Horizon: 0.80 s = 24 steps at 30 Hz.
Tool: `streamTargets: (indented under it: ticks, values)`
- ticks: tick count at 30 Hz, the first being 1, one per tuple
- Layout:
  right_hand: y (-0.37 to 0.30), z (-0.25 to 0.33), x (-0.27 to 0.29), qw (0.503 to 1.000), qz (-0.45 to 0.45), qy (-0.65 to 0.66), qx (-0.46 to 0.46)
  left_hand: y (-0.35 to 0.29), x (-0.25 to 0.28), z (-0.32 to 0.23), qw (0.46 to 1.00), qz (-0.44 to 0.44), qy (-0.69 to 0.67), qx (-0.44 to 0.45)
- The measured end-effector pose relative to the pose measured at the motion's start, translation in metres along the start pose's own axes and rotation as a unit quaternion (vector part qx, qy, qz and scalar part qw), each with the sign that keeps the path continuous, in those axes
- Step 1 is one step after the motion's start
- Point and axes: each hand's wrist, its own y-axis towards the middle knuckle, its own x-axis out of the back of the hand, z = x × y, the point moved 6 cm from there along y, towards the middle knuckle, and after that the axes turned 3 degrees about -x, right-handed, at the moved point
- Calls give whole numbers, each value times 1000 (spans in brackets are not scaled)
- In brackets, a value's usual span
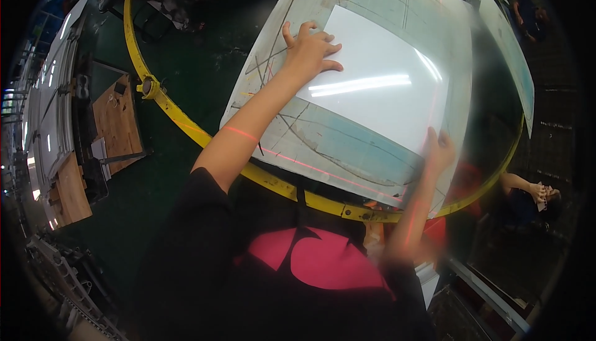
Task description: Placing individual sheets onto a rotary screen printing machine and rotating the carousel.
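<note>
Around you runs a yellow rail (177,117), passing between your body and the bench (354,145); to your left, beyond it, are brown boards (115,123) beside a stack of pale panels (49,105), with a metal rack (74,279) nearer you. To your right, 1 large pale panel (518,71) leans past the bench's far side, and a co-worker's hands (539,193) are together, well apart from yours. The bench top is pale and teal, scuffed and scrawled with dark lines; a red light line (310,166) crosses its near side, and red light also falls on both your forearms. On this top lies your white sheet (385,61), set askew, with 2 bright streaks of glare. Your left hand (312,51) is spread at its left edge, thumb reaching over the white; your right hand (441,148) is at its near right corner, fingers partly bent. The floor (167,198) is dark green. You cannot tell whether that right hand pinches the corner or only touches it. A red thing (464,182) beyond your right forearm is blurred, and the picture's dark rim cuts off the room's edges.
</note>
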Motion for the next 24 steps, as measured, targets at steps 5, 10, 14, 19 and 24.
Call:
streamTargets:
  ticks: [5, 10, 14, 19, 24]
  values:
    - [2, 0, 1, 1000, 10, -26, 0, -1, -2, 1, 1000, -10, -9, -5]
    - [9, -6, 1, 1000, 18, -3, -10, 0, -3, -1, 1000, -15, -22, -12]
    - [5, -1, 4, 1000, 20, -22, -6, 1, -3, 0, 1000, 8, -4, -6]
    - [2, 0, 2, 1000, 23, -18, -6, -1, -4, 3, 1000, 0, -2, -4]
    - [4, 0, 5, 1000, 15, -17, 4, 2, -4, 1, 1000, -9, -9, -17]
